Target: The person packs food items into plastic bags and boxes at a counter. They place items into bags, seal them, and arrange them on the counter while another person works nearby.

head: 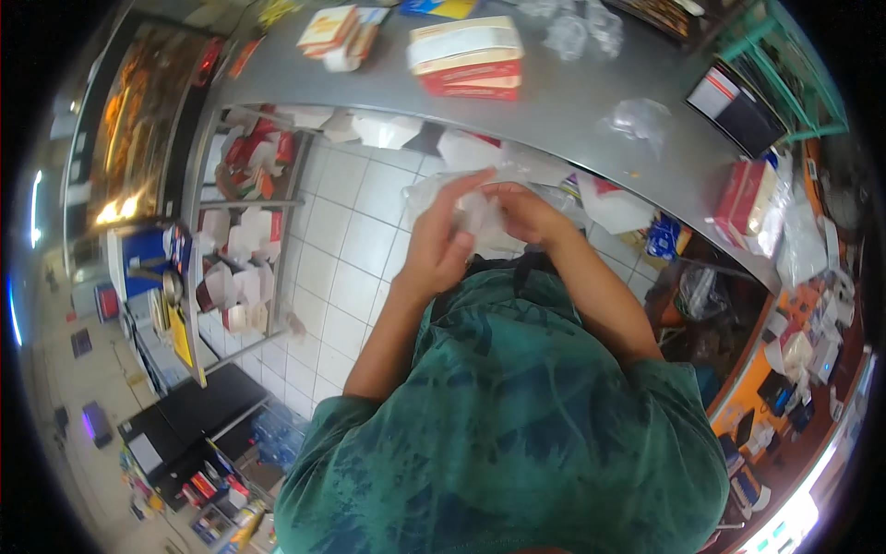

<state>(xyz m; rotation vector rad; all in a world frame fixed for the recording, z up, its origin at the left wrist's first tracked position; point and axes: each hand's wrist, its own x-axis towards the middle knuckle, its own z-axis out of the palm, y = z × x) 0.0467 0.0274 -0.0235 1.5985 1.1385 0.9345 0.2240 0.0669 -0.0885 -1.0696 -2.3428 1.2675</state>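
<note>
In front of my waist, above the tiled floor, both hands are at a thin translucent plastic bag (481, 218), blurred by motion. My left hand (436, 242) is on its left side, thumb and fingers spread apart around the plastic; whether it grips is unclear. The curled fingers of my right hand (529, 211) hold the bag's right side. Beyond my hands runs a metal counter (554, 104). On it lie a stack of folded red and cream cartons (471, 62) and a crumpled clear plastic bag (640, 121).
Shelves with open cartons (252, 235) stand at left, near a lit glass display cabinet (138, 118). More red cartons (744, 201) sit at the counter's right end, below a black box (737, 107) and a green rack (789, 69). White floor tiles (339, 256) show at left.
</note>
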